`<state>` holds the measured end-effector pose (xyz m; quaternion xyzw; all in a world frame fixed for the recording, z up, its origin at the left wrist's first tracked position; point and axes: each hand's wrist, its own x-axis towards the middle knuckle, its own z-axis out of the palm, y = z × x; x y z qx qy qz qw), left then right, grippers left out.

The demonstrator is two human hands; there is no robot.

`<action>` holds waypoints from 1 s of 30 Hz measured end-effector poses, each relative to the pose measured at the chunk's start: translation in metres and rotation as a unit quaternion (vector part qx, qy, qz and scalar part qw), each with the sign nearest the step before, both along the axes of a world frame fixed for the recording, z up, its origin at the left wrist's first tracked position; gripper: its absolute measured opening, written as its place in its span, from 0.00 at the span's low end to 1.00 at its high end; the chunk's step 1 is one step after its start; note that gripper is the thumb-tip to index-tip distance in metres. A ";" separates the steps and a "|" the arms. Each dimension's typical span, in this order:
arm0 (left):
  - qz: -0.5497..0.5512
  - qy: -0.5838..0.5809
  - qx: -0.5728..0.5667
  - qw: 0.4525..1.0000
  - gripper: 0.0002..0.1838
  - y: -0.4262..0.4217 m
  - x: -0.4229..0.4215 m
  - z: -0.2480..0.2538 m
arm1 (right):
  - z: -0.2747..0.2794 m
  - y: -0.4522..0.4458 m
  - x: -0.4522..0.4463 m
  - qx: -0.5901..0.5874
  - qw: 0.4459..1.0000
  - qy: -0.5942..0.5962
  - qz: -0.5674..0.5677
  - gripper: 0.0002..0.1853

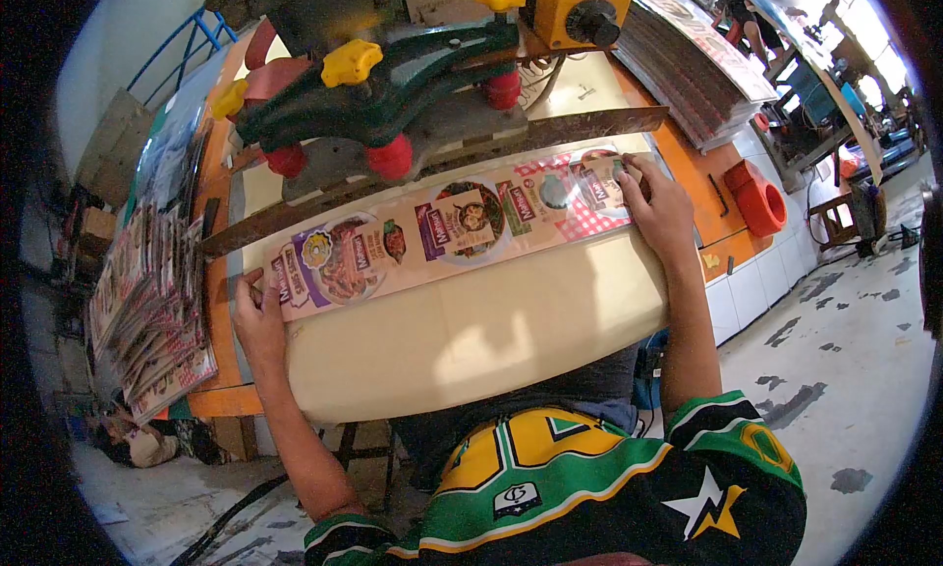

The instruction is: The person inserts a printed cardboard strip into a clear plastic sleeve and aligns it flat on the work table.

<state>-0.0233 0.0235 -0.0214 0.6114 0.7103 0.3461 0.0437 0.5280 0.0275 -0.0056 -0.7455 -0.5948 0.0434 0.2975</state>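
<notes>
A long printed strip [403, 242] with food pictures and red checks lies across a cream-coloured sheet [471, 320] that curves down toward my body. At the strip's left end, my left hand [259, 322] grips the edge, with part of its fingers hidden. My right hand [660, 207] holds the upper right end, its fingers bent over the print and its thumb at the edge. Just behind the strip runs a straight metal bar [442, 178] of a press machine. Its dark green frame [432, 70] carries yellow knobs [351, 63] and red feet [390, 157].
Stacked printed sheets [152, 311] lean at the left, and another tall stack [702, 65] stands at the back right. A red roll-like part [754, 198] and a hex key [724, 195] lie on the orange table [699, 178]. Another person [754, 26] is far right.
</notes>
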 end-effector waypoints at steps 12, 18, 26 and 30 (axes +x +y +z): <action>-0.014 -0.031 -0.022 0.999 0.29 -0.006 0.007 0.010 | -0.001 0.000 -0.002 0.009 1.000 0.000 -0.001 0.21; -0.027 -0.057 -0.019 0.998 0.30 -0.007 0.008 0.010 | 0.002 -0.002 -0.003 0.004 1.000 -0.007 -0.002 0.21; -0.042 -0.155 0.054 0.986 0.37 -0.009 0.006 0.004 | 0.006 -0.006 -0.005 0.017 0.998 0.068 0.007 0.23; -0.062 -0.157 0.119 0.978 0.39 -0.011 0.015 0.014 | -0.015 0.001 0.015 0.128 0.945 0.287 0.095 0.26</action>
